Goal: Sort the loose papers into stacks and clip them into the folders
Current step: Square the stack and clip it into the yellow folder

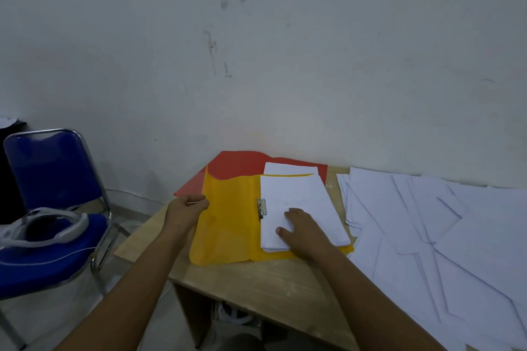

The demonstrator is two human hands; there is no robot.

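An open yellow folder (228,225) lies on the wooden table, with a stack of white papers (296,194) on its right half beside a metal clip (261,207). My right hand (299,229) rests flat on that stack. My left hand (185,209) grips the left edge of the folder's front cover, fingers curled round it. A red folder (236,164) lies underneath, further back, with a second paper stack (289,169) showing on it.
Several loose white sheets (427,222) are spread over the right side of the table (242,279). A blue chair (51,174) holding a white headset (48,226) stands left of the table. A white wall rises directly behind.
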